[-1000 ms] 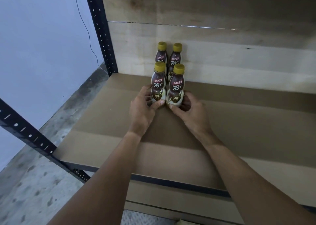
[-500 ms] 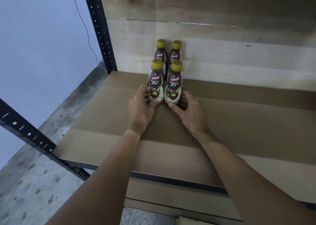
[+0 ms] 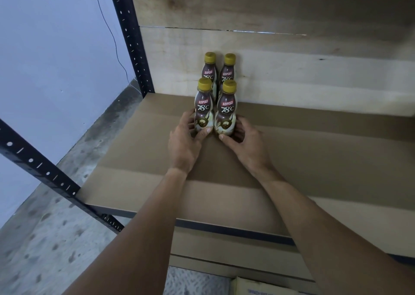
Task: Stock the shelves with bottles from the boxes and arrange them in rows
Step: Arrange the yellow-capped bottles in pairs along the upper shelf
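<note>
Bottles gripped on shelf

I saw left hand (image 3: 184,142) fingers curled round the base of yellow-capped brown plastic front-left bottle (image 3: 203,111), right hand (image 3: 246,145) likewise on matching front-right bottle (image 3: 225,115). Both stood upright, touching, on brown cardboard-lined shelf (image 3: 314,160), just before rear bottle pair (image 3: 210,72).
</note>
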